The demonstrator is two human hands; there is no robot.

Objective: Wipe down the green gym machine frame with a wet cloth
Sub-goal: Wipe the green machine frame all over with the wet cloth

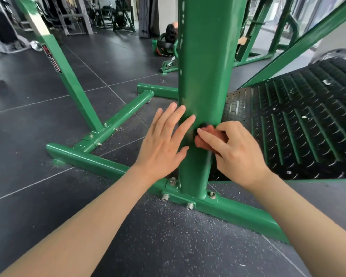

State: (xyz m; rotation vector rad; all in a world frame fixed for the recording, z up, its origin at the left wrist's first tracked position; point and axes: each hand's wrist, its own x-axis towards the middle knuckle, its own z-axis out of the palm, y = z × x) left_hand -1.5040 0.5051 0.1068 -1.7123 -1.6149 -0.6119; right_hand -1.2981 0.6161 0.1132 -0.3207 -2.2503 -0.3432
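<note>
Green post [205, 62] upright at centre, bolted at its foot to a green base bar [238, 211] running from the left toward the near right. Left hand [164, 142] open, fingers straight and spread, fingertips [190, 119] laid against the post's left face, thumb touching the post lower down. Right hand [231, 148] curled round a reddish cloth [205, 136], pressing it against the post's near right edge just right of the left hand's fingertips; forefinger stretched across the cloth, most of the cloth hidden under the hand. Cannot tell from the picture whether the cloth is wet. Both bare forearms reaching in from the near edge. Bolts [190, 205] showing on the plate at the post's foot. Black ribbed footplate [300, 124] tilted, just right of the post and behind the right hand. Slanted green strut [300, 44] rising to the far right above the footplate. Second green post [68, 76] leaning at the left, with a label on its side, joined to a low crossbar [126, 112] that meets the base bar. Dark tiled floor [38, 196], speckled with pale grit near the base bar. More green machines [166, 48] far back, blurred and hard to tell apart.
</note>
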